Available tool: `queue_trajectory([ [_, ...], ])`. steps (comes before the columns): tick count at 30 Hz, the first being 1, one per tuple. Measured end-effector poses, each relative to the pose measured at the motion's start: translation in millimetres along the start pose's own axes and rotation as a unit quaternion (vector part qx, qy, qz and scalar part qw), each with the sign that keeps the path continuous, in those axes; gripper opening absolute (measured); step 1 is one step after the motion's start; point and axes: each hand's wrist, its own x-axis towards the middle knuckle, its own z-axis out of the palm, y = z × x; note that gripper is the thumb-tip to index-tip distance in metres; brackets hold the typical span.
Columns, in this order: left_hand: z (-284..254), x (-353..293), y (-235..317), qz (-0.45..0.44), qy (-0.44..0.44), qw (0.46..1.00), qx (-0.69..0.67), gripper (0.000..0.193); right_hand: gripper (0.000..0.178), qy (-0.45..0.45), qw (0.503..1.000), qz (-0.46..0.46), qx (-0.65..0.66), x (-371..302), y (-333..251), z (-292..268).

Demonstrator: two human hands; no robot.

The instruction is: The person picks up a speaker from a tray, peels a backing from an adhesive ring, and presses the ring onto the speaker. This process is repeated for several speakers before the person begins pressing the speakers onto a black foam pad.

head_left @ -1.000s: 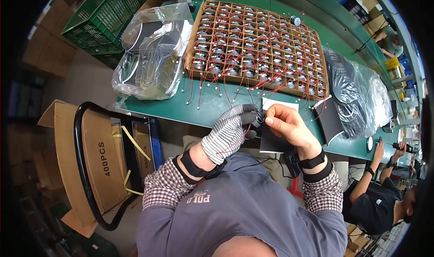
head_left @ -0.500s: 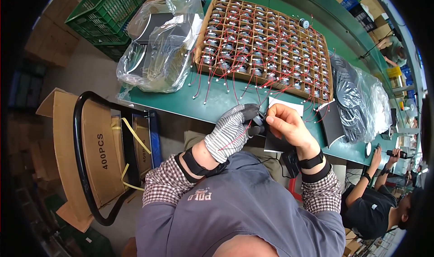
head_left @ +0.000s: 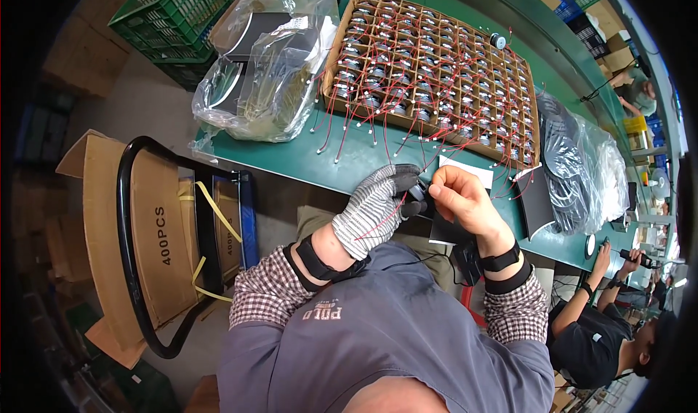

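Observation:
My left hand (head_left: pixel 372 211), in a grey-and-white striped glove with black fingertips, is closed around a small dark round speaker (head_left: pixel 417 193). Thin red wires (head_left: pixel 384 225) from it trail over the glove. Bare and pinched, my right hand (head_left: pixel 465 201) has thumb and forefinger together right beside the speaker's edge; what lies between the fingertips is too small to make out. Below the hands is a black sheet (head_left: pixel 446 231). Just beyond them stands a divided cardboard tray (head_left: pixel 430 131) filled with speakers, their red wires and white plugs hanging over the near side.
Clear plastic bags of black parts lie left (head_left: pixel 273 97) and right (head_left: pixel 582 162) of the tray on the green table (head_left: pixel 291 158). A lone speaker (head_left: pixel 498 41) sits on the tray's far edge. A black-framed cart (head_left: pixel 138 267) with cartons stands left; a co-worker (head_left: pixel 600 333) works at right.
The view has shifted slightly, so the tray and bags sit a little farther right. Both hands stay together at the speaker, with hardly any change in the fingers.

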Motion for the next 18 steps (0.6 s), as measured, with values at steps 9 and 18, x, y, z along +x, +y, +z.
queue_trajectory([
  [9, 0.7, -4.1, 0.6, 0.005, 0.019, 1.000, 0.017, 0.026, 0.017, 0.006, 1.000, 0.015, -0.023, 2.2, -0.8, 2.4],
  [18, 0.7, -1.8, -3.7, 0.036, 0.007, 0.992, 0.118, 0.029, 0.014, 0.043, 0.982, -0.025, -0.180, 0.0, 0.0, 0.6],
])
